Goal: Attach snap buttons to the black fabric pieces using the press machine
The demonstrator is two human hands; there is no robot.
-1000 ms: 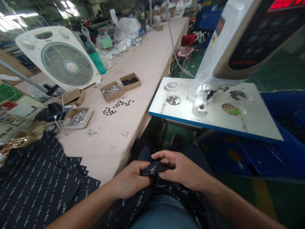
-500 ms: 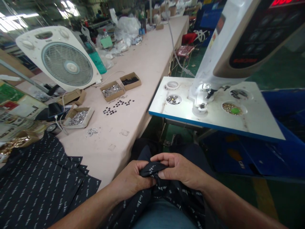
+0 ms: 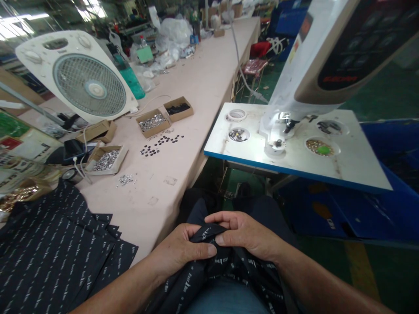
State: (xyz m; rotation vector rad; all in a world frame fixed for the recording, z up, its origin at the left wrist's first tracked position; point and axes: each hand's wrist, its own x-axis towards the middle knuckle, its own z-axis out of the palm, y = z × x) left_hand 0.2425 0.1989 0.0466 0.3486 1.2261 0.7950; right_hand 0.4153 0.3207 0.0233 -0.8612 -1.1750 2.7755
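Observation:
Black fabric with white lettering (image 3: 225, 257) lies over my lap, its upper part bunched between both hands. My left hand (image 3: 186, 248) pinches the fold from the left, thumb on top. From the right, my right hand (image 3: 244, 233) grips the same fold, its thumb and fingers closed on the cloth. The fingertips under the fabric are hidden. Left of my left forearm, a stack of similar printed black fabric (image 3: 62, 253) lies on the pink-covered table (image 3: 166, 196).
Cardboard boxes of metal parts (image 3: 106, 160) and loose black rings (image 3: 149, 151) lie on the table near a white fan (image 3: 88, 83). At right stands a white machine (image 3: 294, 87) over a blue-edged white board (image 3: 248, 152) with cups of small parts.
My left thumb has moved slightly right across the fabric, and the fold has flattened a little. Both hands still hold the cloth. The view has shifted slightly.

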